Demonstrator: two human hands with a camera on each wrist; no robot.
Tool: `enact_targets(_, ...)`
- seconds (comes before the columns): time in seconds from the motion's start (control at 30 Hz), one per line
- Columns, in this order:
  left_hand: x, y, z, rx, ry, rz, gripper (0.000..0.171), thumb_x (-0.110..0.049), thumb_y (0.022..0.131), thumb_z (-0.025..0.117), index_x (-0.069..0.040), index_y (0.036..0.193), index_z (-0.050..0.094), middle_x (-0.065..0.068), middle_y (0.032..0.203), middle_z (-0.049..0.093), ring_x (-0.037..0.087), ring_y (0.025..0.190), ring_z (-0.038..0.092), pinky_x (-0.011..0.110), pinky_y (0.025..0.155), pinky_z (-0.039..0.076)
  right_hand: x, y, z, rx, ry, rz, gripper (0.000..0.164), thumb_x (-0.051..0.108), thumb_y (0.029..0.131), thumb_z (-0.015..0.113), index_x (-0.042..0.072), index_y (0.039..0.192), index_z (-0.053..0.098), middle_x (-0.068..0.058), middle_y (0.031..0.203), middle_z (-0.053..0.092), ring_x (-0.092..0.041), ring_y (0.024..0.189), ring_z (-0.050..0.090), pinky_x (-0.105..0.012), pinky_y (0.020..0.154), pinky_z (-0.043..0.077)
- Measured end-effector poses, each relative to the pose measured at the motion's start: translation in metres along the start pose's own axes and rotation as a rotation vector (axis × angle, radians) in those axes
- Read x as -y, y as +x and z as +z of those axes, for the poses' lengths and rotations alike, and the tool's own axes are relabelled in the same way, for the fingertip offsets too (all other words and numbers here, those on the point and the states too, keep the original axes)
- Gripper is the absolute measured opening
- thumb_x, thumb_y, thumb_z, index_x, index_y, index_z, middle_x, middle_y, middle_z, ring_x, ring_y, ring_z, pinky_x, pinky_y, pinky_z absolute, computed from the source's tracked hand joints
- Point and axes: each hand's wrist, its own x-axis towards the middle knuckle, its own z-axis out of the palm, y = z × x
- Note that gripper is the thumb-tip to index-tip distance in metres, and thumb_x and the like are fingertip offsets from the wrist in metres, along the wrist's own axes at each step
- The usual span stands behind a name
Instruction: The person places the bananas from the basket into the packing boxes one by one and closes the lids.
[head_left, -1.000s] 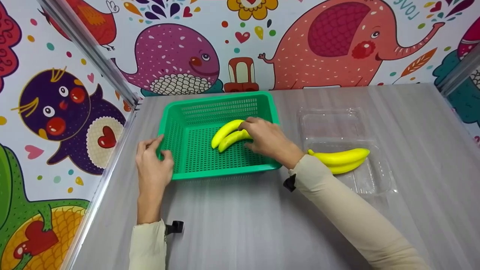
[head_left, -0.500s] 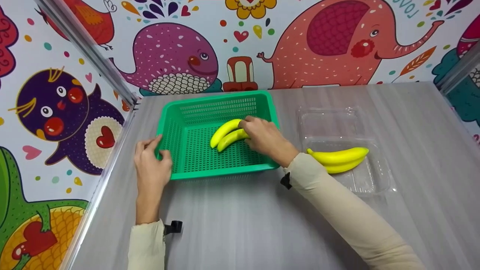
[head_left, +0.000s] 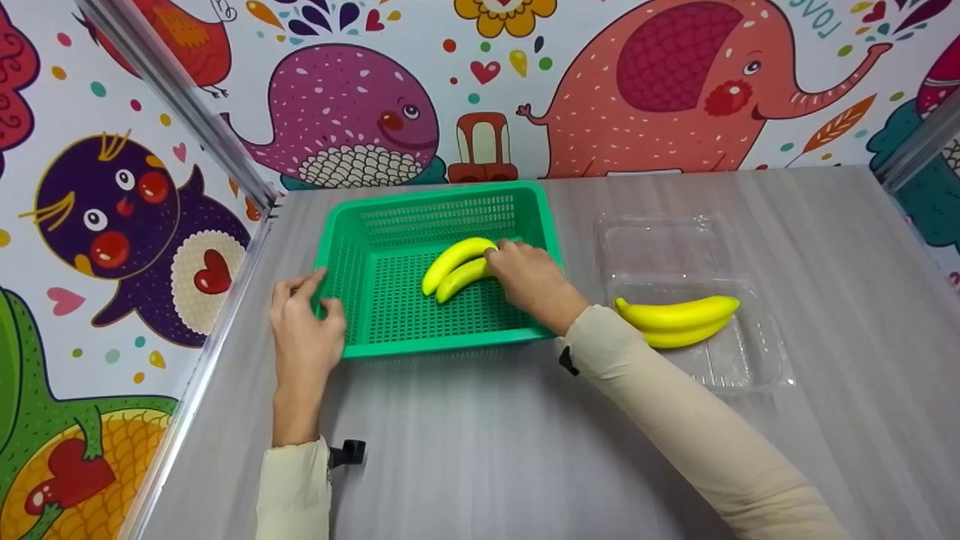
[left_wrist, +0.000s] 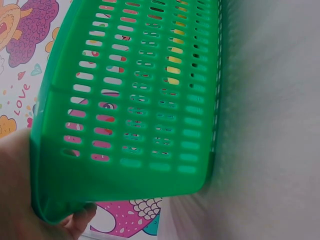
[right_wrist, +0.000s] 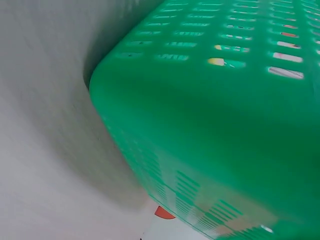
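In the head view, a green plastic basket (head_left: 427, 346) with slotted walls stands upright on the table. My left hand (head_left: 306, 330) grips its left rim, thumb inside; the left wrist view shows the same hand (left_wrist: 20, 195) at the basket's corner. Two yellow bananas lie side by side on the basket floor, an upper banana (head_left: 450, 262) and a lower banana (head_left: 461, 280). Curled fingers of my right hand (head_left: 534, 283) hold the lower banana's right end, which they hide. Whether the two bananas are joined cannot be seen. The basket wall (right_wrist: 200, 110) blocks the right wrist view.
A clear plastic clamshell box (head_left: 769, 337) lies unfolded to the right of the basket, with a pair of yellow bananas (head_left: 682, 321) in its near half. Walls printed with cartoon animals (head_left: 345, 112) border the grey table (head_left: 450, 450) at the back and left.
My right hand has shifted slightly right and down along the bananas, uncovering more of the upper banana's right end. The bananas, basket and left hand stay in place.
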Motion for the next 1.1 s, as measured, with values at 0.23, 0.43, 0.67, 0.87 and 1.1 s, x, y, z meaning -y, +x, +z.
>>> enact_targets(0.23, 0.0011, -0.0008, 0.0013, -0.008, -0.010, 0.011, 0.049, 0.001, 0.099, 0.058, 0.001, 0.147, 0.065, 0.029, 0.140, 0.059, 0.045, 0.135, 0.056, 0.059, 0.115, 0.048, 0.0012, -0.0004, 0.0028, 0.024, -0.080, 0.002, 0.021, 0.006, 0.107, 0.065, 0.005, 0.126, 0.075, -0.018, 0.118, 0.073, -0.033, 0.104, 0.073, -0.046, 0.088, 0.067)
enact_targets(0.43, 0.0016, -0.0004, 0.0012, -0.009, -0.008, 0.012, 0.049, 0.001, 0.099, 0.058, 0.001, 0.147, 0.065, 0.028, 0.140, 0.059, 0.045, 0.135, 0.057, 0.059, 0.113, 0.049, 0.0027, -0.0006, 0.0045, 0.041, -0.132, 0.013, 0.019, 0.008, 0.107, 0.066, 0.006, 0.123, 0.074, -0.017, 0.118, 0.072, -0.033, 0.100, 0.073, -0.045, 0.084, 0.067)
enact_targets(0.67, 0.0013, 0.0000, 0.0011, -0.004, -0.013, 0.014, 0.049, 0.000, 0.099, 0.059, 0.002, 0.148, 0.065, 0.029, 0.142, 0.058, 0.045, 0.136, 0.056, 0.060, 0.115, 0.049, 0.0039, -0.0002, 0.0044, 0.053, -0.112, 0.019, 0.020, 0.009, 0.107, 0.065, 0.004, 0.126, 0.072, -0.017, 0.112, 0.075, -0.034, 0.095, 0.076, -0.045, 0.080, 0.067)
enact_targets(0.87, 0.0012, -0.0001, 0.0012, -0.003, -0.016, 0.019, 0.048, 0.001, 0.099, 0.059, 0.002, 0.147, 0.065, 0.030, 0.141, 0.058, 0.045, 0.136, 0.056, 0.060, 0.115, 0.048, 0.0036, -0.0008, 0.0051, 0.059, -0.142, 0.003, 0.024, 0.010, 0.108, 0.065, 0.005, 0.130, 0.071, -0.019, 0.112, 0.076, -0.035, 0.094, 0.075, -0.046, 0.077, 0.066)
enact_targets(1.1, 0.0010, 0.0000, 0.0010, -0.001, -0.012, 0.014, 0.049, 0.000, 0.099, 0.059, 0.002, 0.148, 0.065, 0.029, 0.141, 0.058, 0.045, 0.135, 0.056, 0.060, 0.116, 0.048, 0.0033, -0.0011, 0.0063, 0.048, -0.145, -0.009, 0.032, 0.011, 0.107, 0.065, 0.010, 0.139, 0.069, -0.020, 0.116, 0.075, -0.037, 0.090, 0.075, -0.048, 0.075, 0.066)
